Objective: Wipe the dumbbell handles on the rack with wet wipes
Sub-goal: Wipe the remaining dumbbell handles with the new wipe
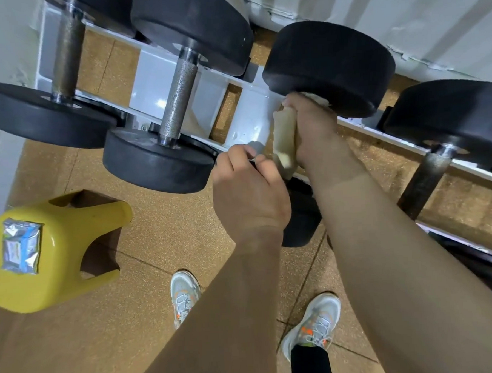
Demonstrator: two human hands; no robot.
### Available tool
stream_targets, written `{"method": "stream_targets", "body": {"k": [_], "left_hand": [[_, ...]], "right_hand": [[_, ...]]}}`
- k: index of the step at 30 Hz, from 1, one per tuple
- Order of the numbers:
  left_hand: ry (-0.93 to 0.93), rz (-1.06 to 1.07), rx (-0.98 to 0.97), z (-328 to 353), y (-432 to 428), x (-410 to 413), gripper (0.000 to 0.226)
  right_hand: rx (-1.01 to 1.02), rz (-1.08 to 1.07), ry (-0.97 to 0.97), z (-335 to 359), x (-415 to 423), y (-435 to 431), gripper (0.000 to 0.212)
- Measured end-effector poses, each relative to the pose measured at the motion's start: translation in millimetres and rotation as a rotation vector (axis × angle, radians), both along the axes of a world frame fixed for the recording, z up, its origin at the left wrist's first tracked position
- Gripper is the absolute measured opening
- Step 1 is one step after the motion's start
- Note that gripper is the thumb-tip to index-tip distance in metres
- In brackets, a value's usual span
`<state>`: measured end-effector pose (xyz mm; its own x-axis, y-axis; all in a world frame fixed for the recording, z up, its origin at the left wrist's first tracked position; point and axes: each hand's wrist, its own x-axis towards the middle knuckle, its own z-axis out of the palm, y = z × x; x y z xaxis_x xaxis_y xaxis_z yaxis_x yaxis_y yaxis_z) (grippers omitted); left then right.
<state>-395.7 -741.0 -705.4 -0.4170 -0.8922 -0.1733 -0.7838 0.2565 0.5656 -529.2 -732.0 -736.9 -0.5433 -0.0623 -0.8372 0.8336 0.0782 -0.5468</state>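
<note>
My right hand (311,128) grips a pale wet wipe (285,135) wrapped round the handle of a black dumbbell (329,68) on the white rack (159,79); the handle itself is hidden under the wipe and hand. My left hand (246,186) is curled at the near end of that same dumbbell, its fingers over the rim of the near weight (300,215). To the left lie two more dumbbells, one with a bare knurled handle (178,95) and one with a darker handle (67,56). A further dark handle (425,179) lies at the right.
A yellow plastic stool (65,247) stands at the lower left with a silver wet-wipe pack (21,245) on top. My two sneakers (185,295) stand on the brown rubber floor tiles (144,226). A white wall (401,12) runs behind the rack.
</note>
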Motion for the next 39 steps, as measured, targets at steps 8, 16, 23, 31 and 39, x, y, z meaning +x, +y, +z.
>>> {"method": "stream_targets", "body": {"k": [8,16,23,31,39], "left_hand": [[-0.049,-0.007,0.055,4,-3,1,0.039],[-0.044,-0.019,0.067,4,-4,1,0.03],[-0.037,-0.014,0.083,5,-4,0,0.038],[-0.045,-0.245,0.118,11,-9,6,0.035],[-0.175,-0.391,0.717,9,-70,-28,0.066]], "right_hand": [[-0.473,0.115,-0.297,-13,19,39,0.038],[0.193,0.277,-0.007,1,44,18,0.033],[0.03,0.056,0.005,11,-3,0,0.046],[0.185,0.442,0.05,14,53,30,0.029],[0.111,-0.068,0.188,32,63,36,0.036]]}}
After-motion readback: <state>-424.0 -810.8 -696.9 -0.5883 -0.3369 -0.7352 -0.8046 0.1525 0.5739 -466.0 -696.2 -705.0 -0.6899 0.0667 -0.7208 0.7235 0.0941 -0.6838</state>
